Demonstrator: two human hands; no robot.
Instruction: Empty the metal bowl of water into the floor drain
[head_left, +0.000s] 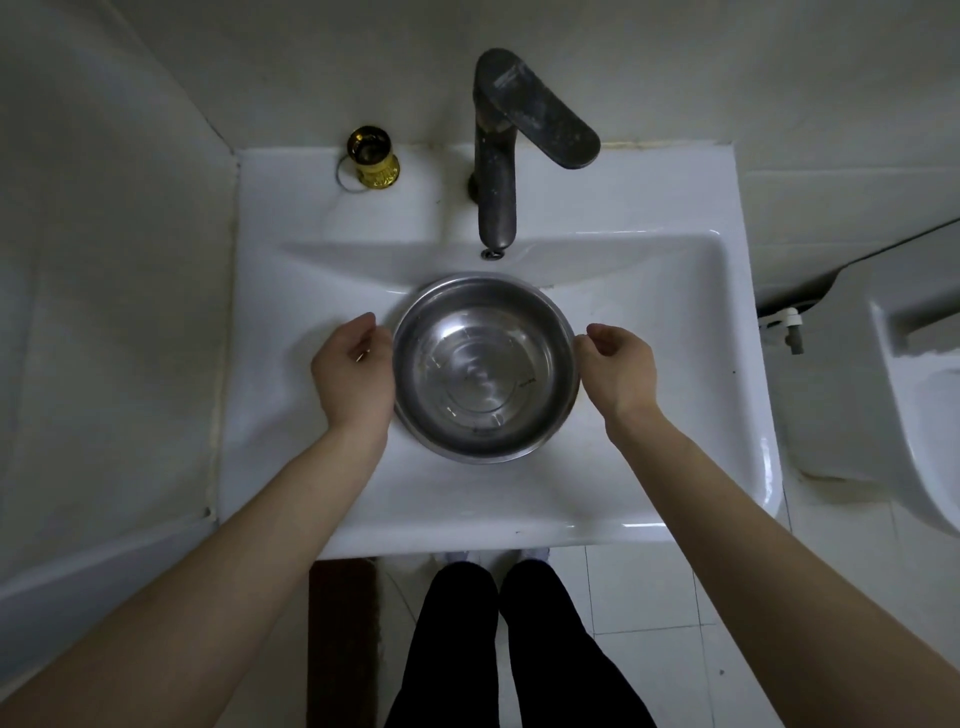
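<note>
1. I see the round stainless-steel bowl of water (485, 369) sitting in the white ceramic sink basin (670, 322), below the dark grey tap (498, 156)
2. My left hand (353, 371) cups its left rim, fingers curled
3. My right hand (615, 371) pinches its right rim
4. A small gold cup (371, 156) stands on the ledge

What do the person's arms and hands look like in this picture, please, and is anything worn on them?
Both forearms are bare from the frame's lower corners to the wrists: no sleeves, watch, bracelets or gloves show. The left hand and the right hand carry no rings that I can see. Further down, dark trousers cover the legs.
</note>
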